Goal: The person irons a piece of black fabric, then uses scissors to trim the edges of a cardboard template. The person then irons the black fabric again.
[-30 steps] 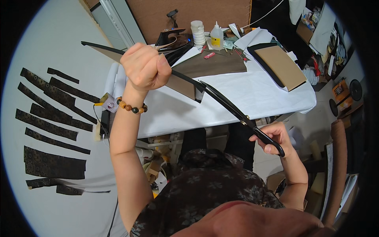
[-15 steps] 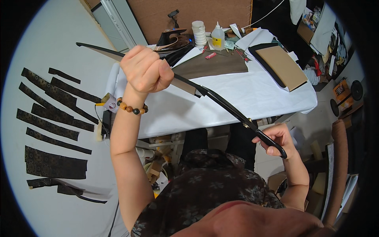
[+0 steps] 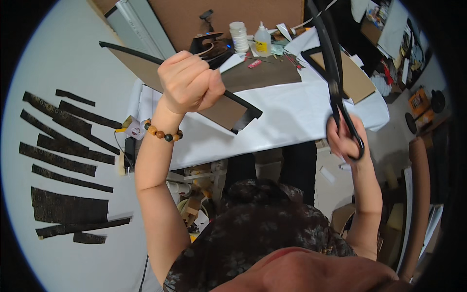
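Observation:
My left hand (image 3: 187, 82), with a bead bracelet (image 3: 160, 132) on its wrist, is raised in a fist around a stiff brown sheet with black edges (image 3: 221, 111). The sheet runs from upper left to a notched lower right end. My right hand (image 3: 343, 134) has its fingers through the handles of long black scissors (image 3: 331, 73). The blades point up and away, closed or almost closed, well to the right of the sheet and not touching it.
Below my hands stands a table under a white cloth (image 3: 292, 117), with a dark brown sheet (image 3: 265, 73), a glue bottle (image 3: 262, 41), a stack of white rolls (image 3: 238, 36) and a brown board on a black tray (image 3: 357, 80). Several black strips (image 3: 63, 146) lie on the white surface to the left.
The scissors lay along the brown sheet with their blades reaching under my left hand. My right hand has swung them off it, so they point upward at the right.

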`<state>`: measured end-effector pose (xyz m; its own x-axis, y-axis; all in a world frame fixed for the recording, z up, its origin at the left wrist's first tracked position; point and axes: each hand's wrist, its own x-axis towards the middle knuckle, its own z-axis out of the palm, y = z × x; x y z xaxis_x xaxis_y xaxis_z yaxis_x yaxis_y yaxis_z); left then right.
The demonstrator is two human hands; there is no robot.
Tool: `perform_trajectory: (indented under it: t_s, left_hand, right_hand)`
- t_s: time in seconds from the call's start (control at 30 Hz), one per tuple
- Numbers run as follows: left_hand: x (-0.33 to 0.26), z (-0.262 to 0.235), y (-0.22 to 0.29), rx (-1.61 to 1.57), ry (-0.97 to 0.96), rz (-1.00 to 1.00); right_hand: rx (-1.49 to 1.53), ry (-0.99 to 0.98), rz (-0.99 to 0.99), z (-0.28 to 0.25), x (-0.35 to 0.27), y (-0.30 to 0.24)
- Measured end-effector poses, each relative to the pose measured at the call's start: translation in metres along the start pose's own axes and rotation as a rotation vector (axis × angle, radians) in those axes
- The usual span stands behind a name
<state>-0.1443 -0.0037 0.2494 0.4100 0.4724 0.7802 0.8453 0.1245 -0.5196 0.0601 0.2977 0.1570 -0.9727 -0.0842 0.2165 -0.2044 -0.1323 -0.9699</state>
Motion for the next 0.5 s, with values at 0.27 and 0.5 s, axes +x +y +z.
perform_trajectory:
  t_s: [0.27,0.5]
  left_hand:
    - [0.017,0.022,0.026,-0.171,-0.036,-0.062]
    - [0.004,0.020,0.031,-0.152,-0.080,-0.094]
  right_hand:
    - [0.046,-0.128,-0.021,0.072,0.100,-0.028]
    - [0.049,-0.319,-0.014,0.081,0.100,-0.013]
